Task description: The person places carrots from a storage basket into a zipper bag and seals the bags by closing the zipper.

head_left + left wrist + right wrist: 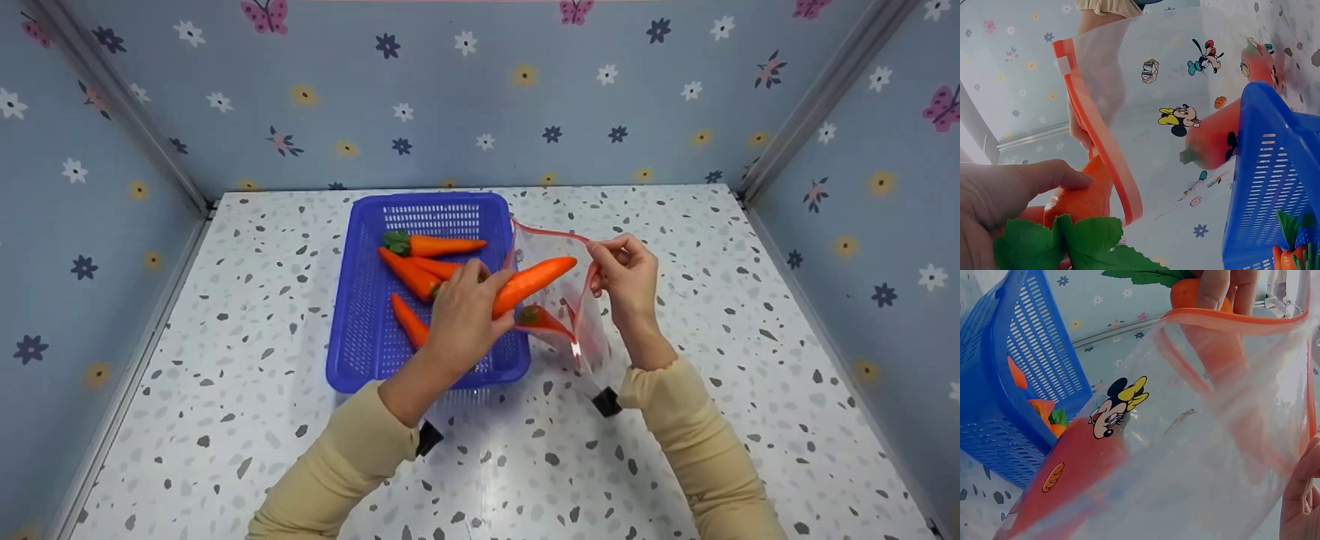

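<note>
My left hand (461, 319) grips an orange carrot (536, 281) by its leafy end, thumb along its side. The carrot's tip points right, at the mouth of a clear zip bag (547, 244) with a red rim. In the left wrist view, green leaves (1072, 242) stick out below the thumb. The bag's rim is pinched on its right side by my right hand (630, 277), which holds the mouth apart. Inside the bag lies a carrot (1213, 138), seen through cartoon-printed plastic; an orange shape (1258, 64) shows further down, and I cannot tell if it is separate.
A blue slotted basket (341, 315) stands left of the bag, touching or nearly touching it. Several carrots lie in it, among them a leafy one (446, 245) at the back. The speckled table (247, 300) is enclosed by flowered walls (450, 90) at the back and both sides.
</note>
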### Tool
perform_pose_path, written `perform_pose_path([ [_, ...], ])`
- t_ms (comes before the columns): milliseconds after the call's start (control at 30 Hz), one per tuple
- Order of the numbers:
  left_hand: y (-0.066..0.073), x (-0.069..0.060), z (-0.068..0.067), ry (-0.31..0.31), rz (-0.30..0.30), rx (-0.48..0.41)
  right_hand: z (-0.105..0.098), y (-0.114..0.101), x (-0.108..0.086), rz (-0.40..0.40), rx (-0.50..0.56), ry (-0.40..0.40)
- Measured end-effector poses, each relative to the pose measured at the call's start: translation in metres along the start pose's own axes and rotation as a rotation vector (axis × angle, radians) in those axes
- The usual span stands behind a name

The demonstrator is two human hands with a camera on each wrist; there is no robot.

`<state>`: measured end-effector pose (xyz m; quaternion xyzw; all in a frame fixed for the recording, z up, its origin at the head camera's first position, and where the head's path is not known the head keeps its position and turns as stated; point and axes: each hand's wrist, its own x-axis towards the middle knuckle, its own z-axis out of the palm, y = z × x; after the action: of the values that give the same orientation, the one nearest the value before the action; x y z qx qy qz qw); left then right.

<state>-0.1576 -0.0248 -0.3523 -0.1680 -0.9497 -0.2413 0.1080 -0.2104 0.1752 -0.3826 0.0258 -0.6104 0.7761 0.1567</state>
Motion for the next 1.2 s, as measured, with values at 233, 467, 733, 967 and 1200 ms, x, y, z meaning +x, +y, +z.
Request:
perform_pose_path([
  [233,0.011,0.014,0.001,-0.099,0.003,0.1,0.0,0.0,0.0,0.007,0.02,-0.001],
  [467,0.022,0.029,0.004,-0.206,-0.021,0.167,0.001,-0.001,0.0,0.016,0.013,-0.001],
  [733,0.021,0.04,0.015,-0.241,0.051,0.142,0.001,-0.002,0.001,0.034,0.041,-0.011],
  [967,0.018,0.042,0.021,-0.237,0.076,0.083,0.002,-0.002,0.001,0.045,0.026,0.007],
  [1200,0.017,0.035,0.02,-0.071,0.155,-0.026,0.002,-0.001,0.001,0.03,0.008,0.015],
])
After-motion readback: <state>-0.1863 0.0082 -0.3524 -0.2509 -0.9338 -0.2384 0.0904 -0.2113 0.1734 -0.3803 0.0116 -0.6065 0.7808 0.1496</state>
